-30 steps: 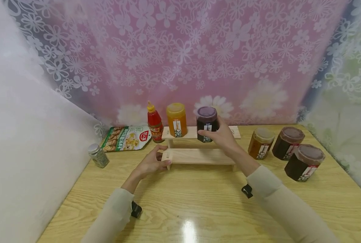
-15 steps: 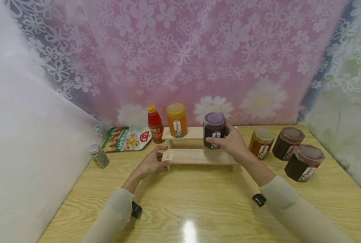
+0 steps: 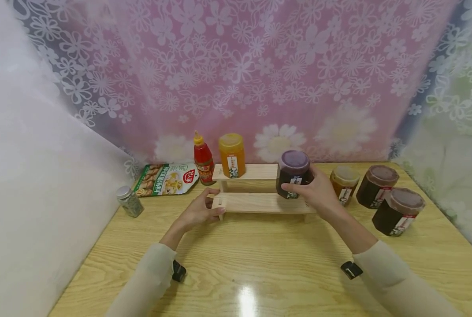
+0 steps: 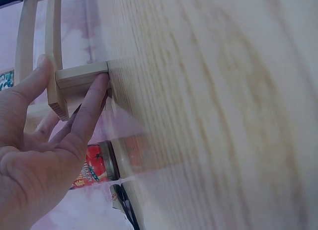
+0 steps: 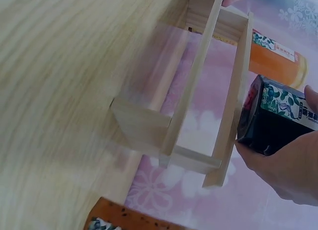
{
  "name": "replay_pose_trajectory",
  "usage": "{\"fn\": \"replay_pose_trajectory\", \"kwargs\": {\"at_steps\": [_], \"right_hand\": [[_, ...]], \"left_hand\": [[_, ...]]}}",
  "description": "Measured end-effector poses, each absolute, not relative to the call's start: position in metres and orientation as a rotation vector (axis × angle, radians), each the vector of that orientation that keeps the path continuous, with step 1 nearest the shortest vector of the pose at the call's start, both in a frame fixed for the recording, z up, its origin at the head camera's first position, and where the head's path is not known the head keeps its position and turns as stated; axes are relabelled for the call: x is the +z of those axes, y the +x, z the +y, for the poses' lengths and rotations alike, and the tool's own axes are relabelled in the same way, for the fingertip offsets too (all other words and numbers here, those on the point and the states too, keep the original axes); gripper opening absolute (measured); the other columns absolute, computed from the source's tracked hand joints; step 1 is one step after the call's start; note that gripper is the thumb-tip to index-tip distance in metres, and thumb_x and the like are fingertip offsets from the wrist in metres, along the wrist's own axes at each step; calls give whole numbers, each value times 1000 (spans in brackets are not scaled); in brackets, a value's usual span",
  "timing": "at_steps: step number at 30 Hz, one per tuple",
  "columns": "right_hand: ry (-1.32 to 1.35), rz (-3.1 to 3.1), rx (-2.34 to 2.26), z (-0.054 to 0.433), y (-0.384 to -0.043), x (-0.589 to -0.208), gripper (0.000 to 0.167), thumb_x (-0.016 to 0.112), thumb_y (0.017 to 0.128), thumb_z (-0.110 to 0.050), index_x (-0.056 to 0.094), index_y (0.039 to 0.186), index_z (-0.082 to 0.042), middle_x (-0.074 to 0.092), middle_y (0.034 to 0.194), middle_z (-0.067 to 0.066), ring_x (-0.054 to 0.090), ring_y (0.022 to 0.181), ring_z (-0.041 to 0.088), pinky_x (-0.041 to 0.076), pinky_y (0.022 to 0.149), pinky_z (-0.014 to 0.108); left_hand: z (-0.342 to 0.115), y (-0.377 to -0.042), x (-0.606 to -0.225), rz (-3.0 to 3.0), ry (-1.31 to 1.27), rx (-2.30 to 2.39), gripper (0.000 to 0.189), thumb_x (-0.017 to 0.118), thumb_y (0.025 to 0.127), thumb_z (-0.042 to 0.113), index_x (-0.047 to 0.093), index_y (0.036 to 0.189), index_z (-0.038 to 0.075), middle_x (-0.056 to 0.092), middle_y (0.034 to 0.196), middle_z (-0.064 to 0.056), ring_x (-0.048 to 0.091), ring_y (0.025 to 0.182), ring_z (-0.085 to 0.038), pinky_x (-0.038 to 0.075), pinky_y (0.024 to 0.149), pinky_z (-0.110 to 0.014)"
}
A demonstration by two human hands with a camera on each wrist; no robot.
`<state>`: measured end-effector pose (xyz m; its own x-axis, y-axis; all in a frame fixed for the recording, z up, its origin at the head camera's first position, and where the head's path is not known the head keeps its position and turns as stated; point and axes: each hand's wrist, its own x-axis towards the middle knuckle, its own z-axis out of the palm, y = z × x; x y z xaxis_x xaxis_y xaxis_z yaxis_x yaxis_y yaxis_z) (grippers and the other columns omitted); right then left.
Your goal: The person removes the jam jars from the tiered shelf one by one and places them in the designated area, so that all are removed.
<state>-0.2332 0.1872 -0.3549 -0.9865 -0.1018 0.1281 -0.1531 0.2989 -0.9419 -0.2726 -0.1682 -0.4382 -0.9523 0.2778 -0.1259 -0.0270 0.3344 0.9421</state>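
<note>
Purple-lidded jar (image 3: 292, 175) observed upright, gripped by the right hand (image 3: 321, 191) at the right part of the wooden rack (image 3: 237, 201); whether its base touches the wood, I cannot tell. I see the left hand (image 3: 198, 212) pinching the left end of the lower step (image 3: 265, 203), thumb on top. Orange jar (image 3: 232, 157) stands on the upper step (image 3: 259, 171); red bottle (image 3: 204, 162) just beside the rack on the tabletop (image 3: 236, 255). Amber jar (image 3: 344, 182) stands right of the rack.
</note>
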Motion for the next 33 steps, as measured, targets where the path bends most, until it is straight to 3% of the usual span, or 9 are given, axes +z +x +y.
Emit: {"fn": "replay_pose_trajectory", "kwargs": {"at_steps": [9,13,19,27,33], "right_hand": [[200,-2482,1802,210,-219,-365,90,88,87,-27,37,160,-10,49,152,21,42,143,38,40,114,60],[175,-2497,1745,223,-213,-368,88,87,88,-28,39,158,-6,49,151,24,43,141,40,41,111,60],[109,-2544,1777,247,-206,-375,94,84,91,-30,29,163,-5,32,163,25,25,151,47,33,115,69],[-47,-2657,1681,274,-202,-388,103,80,91,-45,22,164,-3,32,161,32,27,149,53,33,113,72],[-72,-2683,1662,290,-200,-397,105,81,92,-43,17,165,-3,26,163,34,21,149,56,30,112,75]], "left_hand": [[-167,-272,-436,2328,219,1662,63,77,96,11,42,148,11,58,133,-28,66,111,-31,64,86,-45],[-166,-273,-437,2336,214,1665,63,77,96,10,42,149,11,58,133,-28,66,111,-31,64,86,-45],[-165,-273,-438,2336,218,1664,63,77,96,10,42,148,11,59,132,-28,66,110,-31,64,86,-44],[-167,-273,-440,2334,227,1671,63,77,96,11,42,148,11,59,132,-28,67,109,-30,64,84,-44],[-167,-272,-440,2321,236,1680,63,77,96,11,42,147,11,58,132,-28,67,109,-31,64,85,-45]]}}
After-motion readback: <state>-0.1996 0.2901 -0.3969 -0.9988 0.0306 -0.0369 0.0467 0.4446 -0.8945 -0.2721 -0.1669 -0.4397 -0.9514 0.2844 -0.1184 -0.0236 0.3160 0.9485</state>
